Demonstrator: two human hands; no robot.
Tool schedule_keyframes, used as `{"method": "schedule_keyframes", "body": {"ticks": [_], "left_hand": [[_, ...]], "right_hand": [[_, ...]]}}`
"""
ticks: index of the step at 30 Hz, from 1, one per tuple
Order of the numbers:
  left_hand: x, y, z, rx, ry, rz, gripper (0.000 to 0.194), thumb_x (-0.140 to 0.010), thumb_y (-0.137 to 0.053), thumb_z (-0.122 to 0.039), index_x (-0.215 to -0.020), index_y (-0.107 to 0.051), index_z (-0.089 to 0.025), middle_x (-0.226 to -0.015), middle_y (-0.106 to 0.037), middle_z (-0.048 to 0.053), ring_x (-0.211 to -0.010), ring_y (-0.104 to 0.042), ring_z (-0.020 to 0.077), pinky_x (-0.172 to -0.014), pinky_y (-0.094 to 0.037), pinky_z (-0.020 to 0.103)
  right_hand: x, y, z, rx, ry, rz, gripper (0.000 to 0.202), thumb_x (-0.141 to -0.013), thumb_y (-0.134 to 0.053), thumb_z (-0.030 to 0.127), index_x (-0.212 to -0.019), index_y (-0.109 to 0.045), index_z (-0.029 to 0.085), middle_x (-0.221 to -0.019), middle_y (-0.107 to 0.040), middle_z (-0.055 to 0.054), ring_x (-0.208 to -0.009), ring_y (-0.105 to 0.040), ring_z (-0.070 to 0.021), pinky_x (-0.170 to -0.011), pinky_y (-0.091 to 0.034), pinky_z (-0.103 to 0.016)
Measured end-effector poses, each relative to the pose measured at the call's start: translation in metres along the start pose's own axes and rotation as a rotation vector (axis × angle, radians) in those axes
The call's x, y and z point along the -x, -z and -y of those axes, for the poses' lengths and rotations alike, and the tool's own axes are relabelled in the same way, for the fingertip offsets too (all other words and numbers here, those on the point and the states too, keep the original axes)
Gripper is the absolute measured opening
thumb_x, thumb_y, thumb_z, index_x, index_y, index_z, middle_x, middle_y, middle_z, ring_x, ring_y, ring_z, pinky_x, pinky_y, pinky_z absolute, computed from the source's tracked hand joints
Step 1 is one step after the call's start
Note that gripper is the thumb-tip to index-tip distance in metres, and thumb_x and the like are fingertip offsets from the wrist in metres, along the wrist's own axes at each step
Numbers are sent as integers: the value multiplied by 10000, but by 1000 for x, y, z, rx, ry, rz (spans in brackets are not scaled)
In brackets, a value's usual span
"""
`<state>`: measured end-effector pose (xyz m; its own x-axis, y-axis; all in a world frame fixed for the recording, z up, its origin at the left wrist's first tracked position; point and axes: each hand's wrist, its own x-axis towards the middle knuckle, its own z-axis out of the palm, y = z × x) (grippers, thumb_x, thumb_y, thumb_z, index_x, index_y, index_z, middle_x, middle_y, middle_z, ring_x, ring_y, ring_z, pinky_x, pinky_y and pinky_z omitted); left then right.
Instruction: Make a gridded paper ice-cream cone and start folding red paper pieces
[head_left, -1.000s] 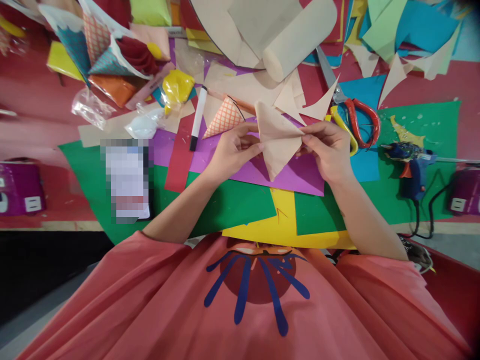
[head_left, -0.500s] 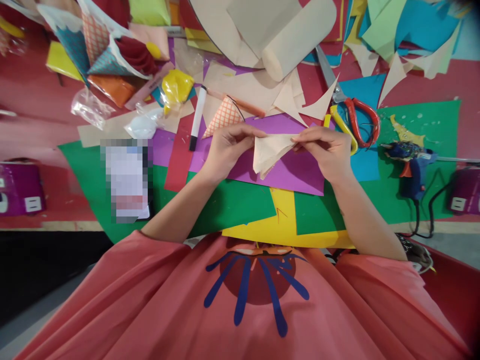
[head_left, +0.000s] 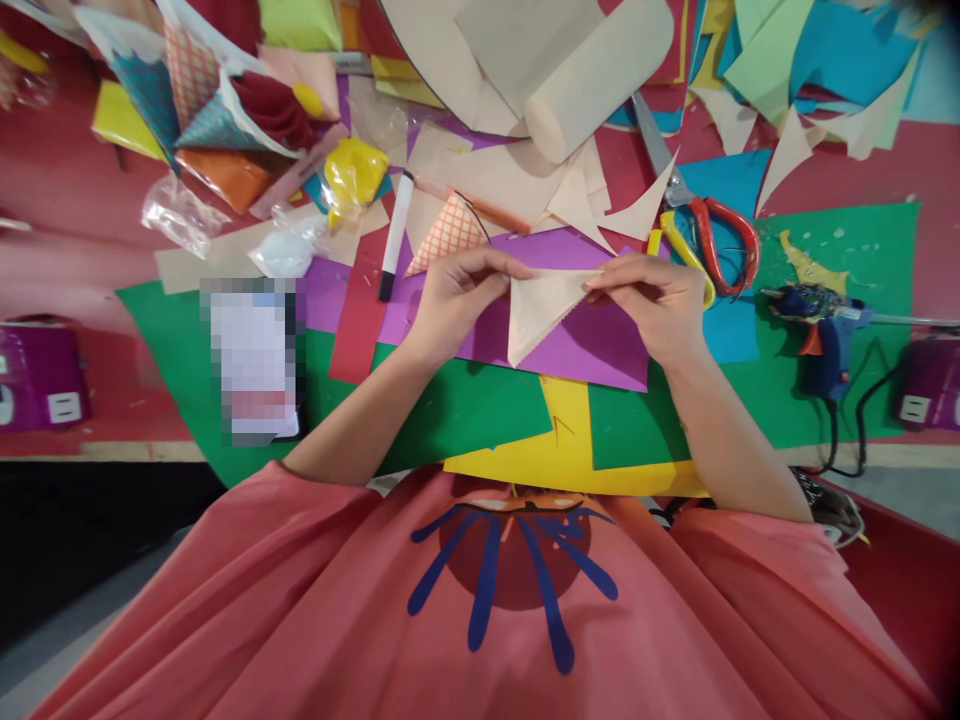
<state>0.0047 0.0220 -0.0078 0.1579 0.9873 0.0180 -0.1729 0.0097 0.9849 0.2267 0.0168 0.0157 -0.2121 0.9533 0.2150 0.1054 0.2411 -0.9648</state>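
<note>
A cream triangular piece of folded paper (head_left: pixel 541 305) hangs between my two hands, point down, with a jagged slanting edge on its right side. My left hand (head_left: pixel 459 295) pinches its upper left corner. On the other side, my right hand (head_left: pixel 654 298) grips the upper right corner between thumb and fingers. Beneath it lies a purple sheet (head_left: pixel 600 350). Just behind my left hand is a small orange-checked paper cone (head_left: pixel 450 235). A black-and-white marker (head_left: pixel 396 235) lies to its left. Scissors (head_left: pixel 724 245) with red and yellow handles rest beyond my right hand.
A blue glue gun (head_left: pixel 825 345) with a cord sits at the right. At the left lies a phone (head_left: pixel 255 360), its screen blurred. Checked cones (head_left: pixel 214 125), yellow clay (head_left: pixel 356 175), a cream roll (head_left: pixel 600 80) and paper scraps crowd the back. Green sheets (head_left: pixel 465 410) cover the front.
The cream paper piece has flattened and straightened from a loosely puckered shape into a clear triangle. Both hands stay nearly in place.
</note>
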Motion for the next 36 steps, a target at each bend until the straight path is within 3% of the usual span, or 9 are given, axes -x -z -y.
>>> {"method": "schedule_keyframes", "body": {"ticks": [6,10,15,20,27,31,36], "left_hand": [[3,0,-7,-108,-40,3,42,-771,-700,-234,-770,-737,-213,-768,-714,-10,-733,-646,103,-653,-508,215],[7,-4,-14,-200,-23,102,131,-742,-756,-279,-820,-708,-185,-809,-696,6,-693,-603,84,-622,-486,195],[14,-11,-19,-279,17,291,189,-787,-709,-279,-930,-664,-163,-836,-683,13,-649,-559,53,-595,-456,169],[19,-16,-17,-205,74,342,401,-764,-726,-286,-1087,-501,-210,-715,-617,-55,-630,-584,51,-555,-433,147],[19,-19,-19,-225,116,360,393,-766,-709,-297,-1067,-473,-209,-719,-618,-52,-633,-579,54,-552,-416,152],[18,-19,-20,-239,134,348,262,-793,-672,-331,-955,-529,-183,-766,-623,-16,-688,-598,74,-584,-433,171],[16,-20,-21,-361,112,334,158,-822,-580,-314,-773,-559,-165,-657,-532,-32,-585,-467,63,-519,-364,180]], "right_hand": [[-1,3,-1,44,-77,-13,208,-866,-633,243,-682,-728,232,-733,-731,11,-732,-690,-133,-702,-566,-280],[-1,2,0,-59,-228,-80,258,-896,-598,319,-666,-662,219,-744,-711,1,-706,-676,-134,-675,-546,-279],[3,-12,12,-51,-307,120,232,-828,-678,431,-822,-681,200,-779,-687,-1,-733,-630,-120,-679,-498,-250],[6,-21,17,-38,-361,244,244,-800,-689,403,-768,-632,168,-688,-601,16,-604,-501,-83,-530,-373,-216],[8,-20,16,-25,-367,286,219,-791,-658,354,-728,-566,165,-639,-515,31,-557,-412,-69,-492,-306,-214],[8,-21,14,-14,-356,283,193,-785,-634,328,-716,-562,162,-632,-509,33,-560,-399,-66,-497,-304,-211],[9,-23,15,-26,-352,285,148,-783,-604,281,-709,-551,164,-623,-494,43,-546,-383,-60,-503,-298,-212]]}}
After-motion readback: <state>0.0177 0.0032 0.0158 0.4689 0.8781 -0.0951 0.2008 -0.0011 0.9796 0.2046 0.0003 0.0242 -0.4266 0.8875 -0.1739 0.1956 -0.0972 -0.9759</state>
